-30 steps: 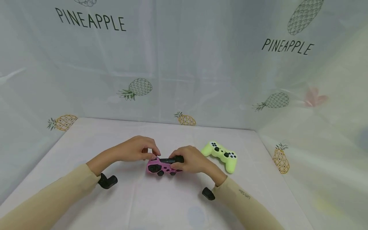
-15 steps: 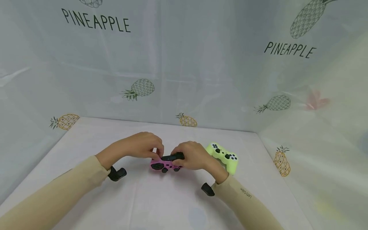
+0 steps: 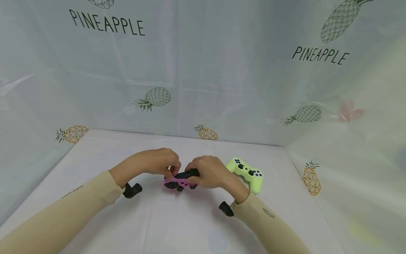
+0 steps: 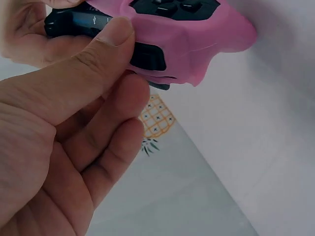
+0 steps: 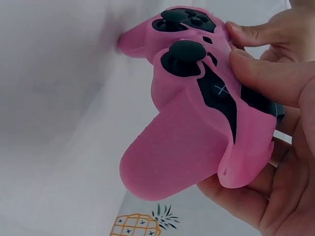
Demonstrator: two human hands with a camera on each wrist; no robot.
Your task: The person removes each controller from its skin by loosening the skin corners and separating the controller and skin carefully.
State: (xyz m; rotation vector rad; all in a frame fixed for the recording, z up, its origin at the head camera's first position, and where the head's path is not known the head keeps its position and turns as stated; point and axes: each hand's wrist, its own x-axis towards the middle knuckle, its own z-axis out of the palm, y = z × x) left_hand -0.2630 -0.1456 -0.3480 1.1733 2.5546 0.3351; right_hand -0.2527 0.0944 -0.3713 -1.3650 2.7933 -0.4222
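Both hands hold a black game controller (image 5: 188, 51) dressed in a pink silicone cover (image 5: 172, 152). The left hand (image 3: 161, 161) pinches the cover's edge at a shoulder button, its thumb (image 4: 106, 42) over the edge and curled fingers below. On the other side the right hand (image 3: 209, 171) grips the controller, thumb at the cover's upper edge and fingers underneath. The controller's black top edge (image 3: 188, 174) shows bare between the hands. Thumbsticks and buttons stick out through the cover's openings. In the right wrist view, one handle is fully sheathed in pink.
A yellow-green game controller (image 3: 248, 173) lies on the white-covered table (image 3: 177, 225), just beyond the right hand. A pale curtain (image 3: 206, 63) printed with pineapples rises behind the table and along its sides. Black wrist-camera mounts (image 3: 132, 190) hang under both sleeves.
The left hand has moved right and closed its fingers on the cover's edge. The pink-covered controller has tipped so its face shows less. The right hand keeps its grip, and the head view has shifted slightly.
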